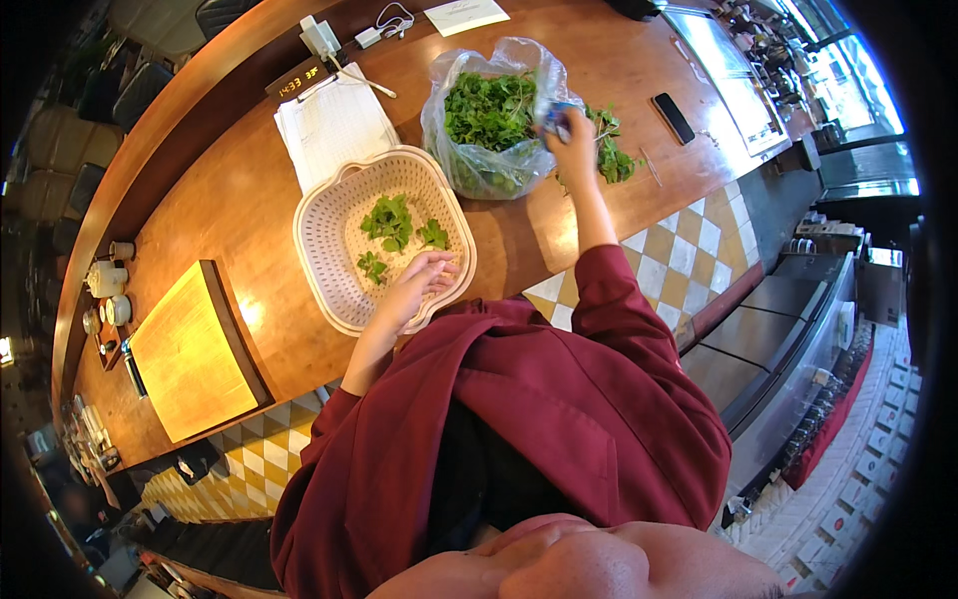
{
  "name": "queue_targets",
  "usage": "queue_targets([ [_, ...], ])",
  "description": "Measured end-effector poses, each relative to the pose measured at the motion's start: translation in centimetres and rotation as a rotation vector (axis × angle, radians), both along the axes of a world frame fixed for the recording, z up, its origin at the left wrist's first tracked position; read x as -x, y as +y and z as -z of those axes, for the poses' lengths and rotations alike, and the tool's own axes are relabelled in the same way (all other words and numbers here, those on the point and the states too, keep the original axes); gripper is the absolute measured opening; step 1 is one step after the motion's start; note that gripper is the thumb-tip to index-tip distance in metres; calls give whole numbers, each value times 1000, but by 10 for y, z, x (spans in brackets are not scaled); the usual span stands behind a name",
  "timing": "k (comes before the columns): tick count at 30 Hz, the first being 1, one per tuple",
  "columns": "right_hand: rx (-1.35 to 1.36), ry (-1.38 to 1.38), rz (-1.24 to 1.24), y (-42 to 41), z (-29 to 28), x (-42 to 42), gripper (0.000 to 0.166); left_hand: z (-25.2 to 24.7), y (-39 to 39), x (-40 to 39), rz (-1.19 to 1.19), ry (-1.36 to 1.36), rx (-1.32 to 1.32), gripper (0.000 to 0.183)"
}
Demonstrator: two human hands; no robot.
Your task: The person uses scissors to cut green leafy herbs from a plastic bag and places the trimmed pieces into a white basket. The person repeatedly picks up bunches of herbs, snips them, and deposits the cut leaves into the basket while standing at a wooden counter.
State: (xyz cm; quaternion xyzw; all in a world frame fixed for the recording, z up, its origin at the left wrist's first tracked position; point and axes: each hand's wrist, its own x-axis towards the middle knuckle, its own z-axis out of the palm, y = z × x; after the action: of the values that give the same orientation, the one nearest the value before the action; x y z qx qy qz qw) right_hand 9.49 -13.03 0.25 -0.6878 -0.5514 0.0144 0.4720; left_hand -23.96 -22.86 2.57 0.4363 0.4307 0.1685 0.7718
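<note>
My left hand (420, 286) is over the near edge of a beige perforated plastic basket (318, 247), fingers loosely apart and nothing visible in it. Three small clumps of green leafy herb (389, 223) lie inside the basket. Behind and to the right stands a clear plastic bag (479, 176), its mouth wide and full of leafy herb sprigs (490, 111), which look like mint. My right hand (575, 142) is at the bag's right rim, closed around a small blue object (555, 120) too blurred to name. Loose sprigs and stems (615, 161) lie on the counter beyond that hand.
The wooden counter (224, 195) carries a clipboard with papers (337, 123), a digital clock (299, 81) and a charger cable (393, 22). A smartphone (673, 118) lies at right. A thick wooden cutting board (191, 359) and several small jars (108, 278) are at left.
</note>
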Motion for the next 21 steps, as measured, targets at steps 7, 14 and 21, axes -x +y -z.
queue_targets([
  [7, -105, -288, -38, 46, -14, 58, 38, -6, -1, 9, -50, -1, -105, 32],
  [14, 129, -364, -91, 41, -13, 58, 37, -3, -7, 20, -105, 10, -56, 32],
  [21, 221, -74, -21, 59, 6, 36, 37, -12, -3, 21, -111, -31, -103, 31],
])
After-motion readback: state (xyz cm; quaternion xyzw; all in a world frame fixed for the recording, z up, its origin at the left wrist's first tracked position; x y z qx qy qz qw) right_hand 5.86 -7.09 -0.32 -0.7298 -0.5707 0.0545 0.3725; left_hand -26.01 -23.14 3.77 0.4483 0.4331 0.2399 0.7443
